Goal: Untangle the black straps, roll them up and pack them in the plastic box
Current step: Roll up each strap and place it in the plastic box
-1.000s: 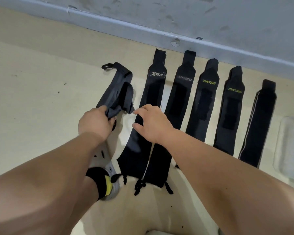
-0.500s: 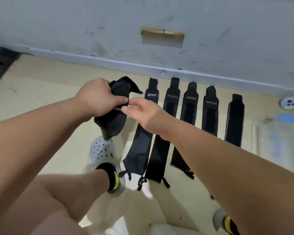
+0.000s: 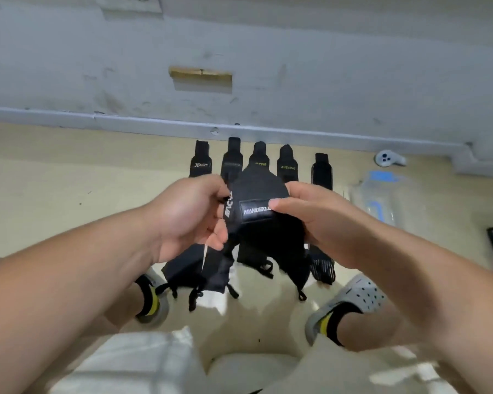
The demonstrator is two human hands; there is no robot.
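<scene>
The left hand (image 3: 194, 220) and the right hand (image 3: 319, 220) each have fingers clamped on the bunched-up black cloth strap with the white label (image 3: 254, 220), up in the air above the tan floor (image 3: 69, 180). I think each hand should pull softly so the tangle opens and does not tighten. The floor on the left has room, five flat black straps (image 3: 321, 172) lie by the grey wall (image 3: 296, 81), and the clear plastic box (image 3: 382, 200) sits on the right.
</scene>
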